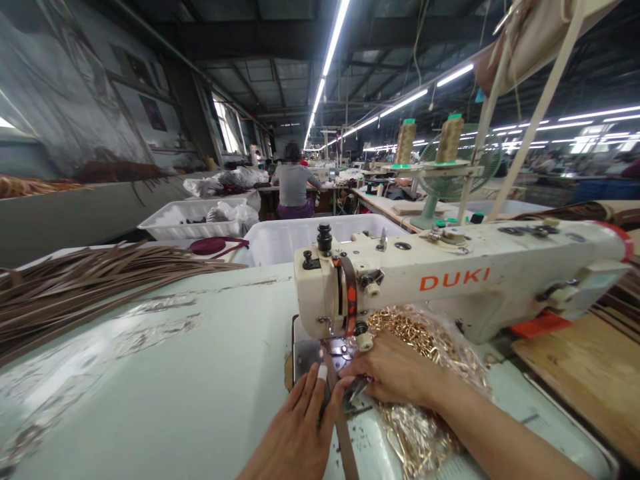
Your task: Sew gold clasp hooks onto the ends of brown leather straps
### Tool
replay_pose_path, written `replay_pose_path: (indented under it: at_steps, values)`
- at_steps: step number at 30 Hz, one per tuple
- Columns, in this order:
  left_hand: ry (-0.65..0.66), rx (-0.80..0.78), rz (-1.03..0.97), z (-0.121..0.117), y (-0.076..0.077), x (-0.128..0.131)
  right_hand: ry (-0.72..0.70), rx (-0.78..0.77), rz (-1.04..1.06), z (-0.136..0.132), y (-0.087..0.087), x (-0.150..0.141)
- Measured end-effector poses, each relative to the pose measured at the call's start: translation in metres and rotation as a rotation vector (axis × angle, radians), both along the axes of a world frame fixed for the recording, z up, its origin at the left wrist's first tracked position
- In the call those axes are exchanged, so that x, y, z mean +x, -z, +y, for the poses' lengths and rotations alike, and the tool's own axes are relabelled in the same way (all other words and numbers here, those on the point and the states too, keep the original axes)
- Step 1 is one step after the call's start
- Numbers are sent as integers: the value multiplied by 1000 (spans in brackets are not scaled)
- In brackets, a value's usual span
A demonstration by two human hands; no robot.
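My left hand (pixel 306 423) lies with outstretched fingers beside the needle area of a white sewing machine (pixel 390 277). A white wrap covers one of its fingertips. A narrow brown strap (pixel 346 443) runs from under the presser area toward me, along the thumb side of that hand. My right hand (pixel 397 368) is curled close to the needle plate (pixel 340 352), its fingertips near the strap. A small metal piece (pixel 359 387) shows below those fingers; whether they grip it is hard to see. The grip itself is mostly hidden.
A plastic bag of gold-coloured metal hardware (pixel 425 427) lies beneath the machine arm. Long brown strips (pixel 100 280) are heaped on the left. Behind stand a white bin (pixel 320 230), thread cones (pixel 404 143) and a green fan (pixel 430 207). A person (pixel 294 183) sits farther back.
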State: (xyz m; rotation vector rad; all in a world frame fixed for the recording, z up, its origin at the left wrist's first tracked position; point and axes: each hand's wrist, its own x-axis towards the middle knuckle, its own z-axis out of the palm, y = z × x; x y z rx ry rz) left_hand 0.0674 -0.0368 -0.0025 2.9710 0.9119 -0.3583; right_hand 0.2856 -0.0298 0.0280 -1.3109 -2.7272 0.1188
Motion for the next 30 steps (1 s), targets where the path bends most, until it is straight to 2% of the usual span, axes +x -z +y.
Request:
replay_pose_path:
  at_steps: [10, 19, 26, 30]
  values:
    - [4, -1, 2, -1, 1, 1, 12, 8, -12, -1, -4, -2]
    - [18, -3, -61, 3, 14, -5, -1, -7, -19, -1, -5, -1]
    - [0, -20, -1, 2, 6, 0, 10, 0, -13, 0, -1, 0]
    - [25, 13, -38, 3, 10, -3, 6, -2, -10, 0, -1, 0]
